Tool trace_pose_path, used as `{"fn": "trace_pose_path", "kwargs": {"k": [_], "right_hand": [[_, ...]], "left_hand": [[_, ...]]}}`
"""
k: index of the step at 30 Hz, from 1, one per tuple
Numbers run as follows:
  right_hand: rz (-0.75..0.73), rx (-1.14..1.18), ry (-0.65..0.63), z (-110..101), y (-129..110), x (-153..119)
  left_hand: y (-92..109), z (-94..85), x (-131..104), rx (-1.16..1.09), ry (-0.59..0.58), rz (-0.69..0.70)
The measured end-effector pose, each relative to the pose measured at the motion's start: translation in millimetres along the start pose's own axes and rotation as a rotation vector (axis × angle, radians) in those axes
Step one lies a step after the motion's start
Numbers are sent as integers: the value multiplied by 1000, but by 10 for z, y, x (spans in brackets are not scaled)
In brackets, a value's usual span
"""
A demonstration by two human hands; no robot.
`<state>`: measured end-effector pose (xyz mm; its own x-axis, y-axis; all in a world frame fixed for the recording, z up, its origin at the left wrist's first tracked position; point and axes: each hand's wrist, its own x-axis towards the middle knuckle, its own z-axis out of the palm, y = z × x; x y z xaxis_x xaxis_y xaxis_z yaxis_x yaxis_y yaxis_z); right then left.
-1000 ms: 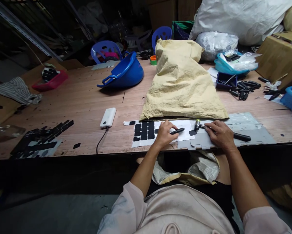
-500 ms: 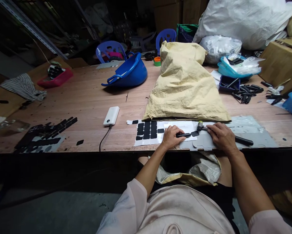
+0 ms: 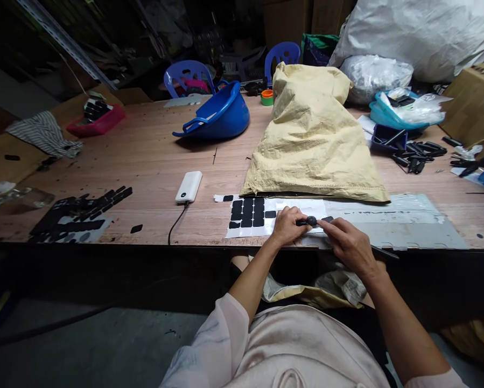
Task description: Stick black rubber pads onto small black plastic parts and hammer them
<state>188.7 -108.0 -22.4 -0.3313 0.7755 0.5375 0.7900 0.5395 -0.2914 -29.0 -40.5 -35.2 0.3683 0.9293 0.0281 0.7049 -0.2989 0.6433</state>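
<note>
My left hand point(image 3: 287, 226) is closed on a slim black piece point(image 3: 301, 222), resting low over the white sheet point(image 3: 245, 233). In my right hand point(image 3: 350, 243) is a small hammer point(image 3: 311, 221), its handle running back under the palm and out past the wrist side. The hammer's round dark head is over the end of the black piece, close to my left fingertips. I cannot tell whether they touch. Rows of black rounded patches point(image 3: 247, 212) lie on the sheet to the left. Another dark patch point(image 3: 327, 219) is partly hidden behind my right fingers.
A tan sack point(image 3: 314, 145) stands just beyond my hands. A white power bank point(image 3: 189, 186) with a cable lies left. Farther back is a tilted blue basin point(image 3: 225, 116). Black parts point(image 3: 417, 156) are heaped at right. A grey board point(image 3: 423, 221) lies along the table's front edge.
My right hand has moved left with the hammer, bringing its head from beside the dark patch to over the black piece. The handle now angles down toward the table edge. My left hand keeps its grip.
</note>
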Motion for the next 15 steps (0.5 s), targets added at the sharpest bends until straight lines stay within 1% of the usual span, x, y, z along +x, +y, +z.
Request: {"fn": "trace_pose_path", "kwargs": {"k": [2, 3, 7, 12, 15], "right_hand": [[8, -44, -28, -4, 27, -10], [29, -52, -21, -15, 39, -14], [103, -4, 55, -74, 72, -44], [82, -26, -3, -113, 105, -94], [119, -36, 33, -136, 159, -76]], "left_hand": [[4, 0, -1, 3, 6, -1], [6, 0, -2, 3, 8, -1], [9, 1, -2, 6, 7, -3], [11, 2, -2, 12, 14, -13], [20, -5, -9, 7, 14, -11]]}}
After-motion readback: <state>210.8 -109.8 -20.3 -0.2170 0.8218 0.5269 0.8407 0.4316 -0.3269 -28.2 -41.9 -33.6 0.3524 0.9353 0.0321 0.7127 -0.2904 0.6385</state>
